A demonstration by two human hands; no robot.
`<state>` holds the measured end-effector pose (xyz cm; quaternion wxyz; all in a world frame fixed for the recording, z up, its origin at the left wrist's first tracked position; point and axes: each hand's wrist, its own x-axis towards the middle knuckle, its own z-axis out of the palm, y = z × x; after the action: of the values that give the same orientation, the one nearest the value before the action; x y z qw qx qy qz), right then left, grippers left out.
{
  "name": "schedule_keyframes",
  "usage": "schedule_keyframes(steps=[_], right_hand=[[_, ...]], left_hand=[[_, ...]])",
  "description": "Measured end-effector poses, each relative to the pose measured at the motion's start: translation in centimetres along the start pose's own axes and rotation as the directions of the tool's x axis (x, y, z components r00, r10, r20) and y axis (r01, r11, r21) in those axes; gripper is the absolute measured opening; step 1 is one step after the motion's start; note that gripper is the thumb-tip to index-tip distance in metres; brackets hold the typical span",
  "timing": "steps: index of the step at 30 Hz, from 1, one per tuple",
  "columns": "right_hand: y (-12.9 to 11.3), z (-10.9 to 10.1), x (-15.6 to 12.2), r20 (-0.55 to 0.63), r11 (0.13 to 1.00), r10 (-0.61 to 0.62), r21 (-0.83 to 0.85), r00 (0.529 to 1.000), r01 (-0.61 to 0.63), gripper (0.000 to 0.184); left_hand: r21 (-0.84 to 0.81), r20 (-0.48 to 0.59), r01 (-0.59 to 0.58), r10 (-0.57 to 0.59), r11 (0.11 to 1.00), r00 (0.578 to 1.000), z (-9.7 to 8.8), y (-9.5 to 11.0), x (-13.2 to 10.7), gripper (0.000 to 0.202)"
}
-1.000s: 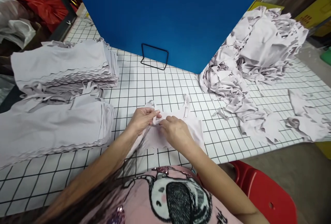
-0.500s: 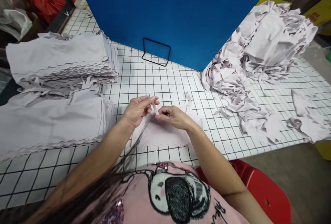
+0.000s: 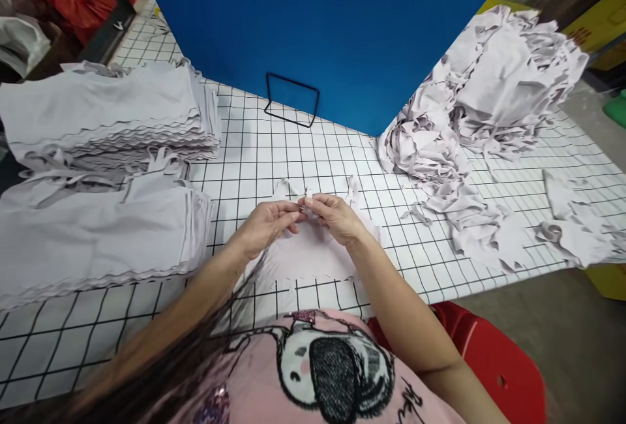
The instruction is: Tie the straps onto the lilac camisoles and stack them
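Observation:
A pale garment piece [image 3: 313, 254] with thin straps lies flat on the table in front of me. Over its upper part my two hands meet at the fingertips. My right hand [image 3: 337, 218] pinches a thin pale strap [image 3: 309, 194], whose short end shows above the fingers. Thumb and fingers of my left hand [image 3: 267, 225] close on the same spot, where fine detail is too small to make out. One loose garment strap [image 3: 352, 186] sticks up to the right of my hands, and another strap end [image 3: 283, 186] shows to the left.
Neat stacks of pale garments [image 3: 102, 228] fill the table's left side. A loose heap of pale fabric [image 3: 508, 78] spreads over the right. A large blue panel [image 3: 323, 26] hangs ahead, beside a black wire frame [image 3: 292, 99]. A red stool [image 3: 508, 359] stands below the edge.
My hands have come together at the fingertips. The strip that stretched upright between them is now mostly hidden by fingers. The view has shifted slightly.

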<state>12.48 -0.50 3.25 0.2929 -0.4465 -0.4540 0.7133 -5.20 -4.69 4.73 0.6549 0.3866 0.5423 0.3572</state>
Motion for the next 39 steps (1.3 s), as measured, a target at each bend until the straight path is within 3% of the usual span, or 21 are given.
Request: schedule_keyframes(steps=[5,8,10,12,14,16,18,22,28,32,34,39], right_hand=[[0.3,0.5,0.1,0.001,1.0,-0.024,-0.011,1.0,0.024,0.03],[0.2,0.2,-0.2,-0.045,0.974,-0.113,-0.202,0.993,0.102,0.029],[-0.1,-0.1,-0.6,-0.147,0.87,-0.3,-0.448,0.943,0.207,0.024],[-0.6,-0.3,-0.9,-0.161,0.682,-0.538,-0.659,0.827,0.315,0.019],[-1.2,-0.2,-1.2,-0.005,0.505,-0.665,-0.74,0.747,0.444,0.023],[-1.8,0.0,-1.2,0.218,0.411,-0.624,-0.725,0.75,0.553,0.027],[-2.2,0.1,-1.1,0.341,0.41,-0.513,-0.708,0.788,0.574,0.028],[-2.5,-0.2,-0.7,0.336,0.481,-0.407,-0.712,0.849,0.512,0.019],[-2.0,-1.5,-0.5,0.355,0.483,-0.389,-0.706,0.85,0.517,0.008],[-1.2,-2.0,-0.3,0.331,0.479,-0.383,-0.727,0.863,0.491,0.009],[-0.9,-2.1,-0.2,0.292,0.498,-0.396,-0.728,0.87,0.471,0.011],[-0.5,-2.0,-0.2,0.266,0.542,-0.396,-0.705,0.879,0.458,0.013]], left_hand=[[0.121,-0.111,-0.086,0.1,0.989,0.989,0.7,-0.4,-0.1,0.04],[0.201,-0.127,-0.057,0.083,0.978,0.988,0.9,-0.2,0.2,0.036],[0.244,-0.14,-0.059,0.095,0.968,0.986,0.8,-0.2,0.2,0.034],[0.328,-0.142,-0.087,0.14,0.941,0.98,0.8,-0.2,0.2,0.031],[0.453,-0.11,-0.138,0.209,0.881,0.972,0.7,0.0,0.1,0.027],[0.575,-0.062,-0.191,0.276,0.795,0.959,0.8,0.5,0.0,0.022],[0.655,-0.041,-0.213,0.315,0.725,0.948,0.9,1.1,-0.2,0.02],[0.721,-0.021,-0.199,0.309,0.663,0.951,1.0,1.7,-0.4,0.019],[0.726,0.003,-0.212,0.306,0.654,0.952,0.5,0.9,0.0,0.017],[0.823,0.099,-0.325,0.447,0.465,0.889,-0.1,-0.4,0.5,0.013],[0.855,0.152,-0.351,0.463,0.382,0.873,-0.1,-1.0,0.7,0.015],[0.868,0.125,-0.29,0.387,0.404,0.914,0.4,-1.4,0.6,0.014]])
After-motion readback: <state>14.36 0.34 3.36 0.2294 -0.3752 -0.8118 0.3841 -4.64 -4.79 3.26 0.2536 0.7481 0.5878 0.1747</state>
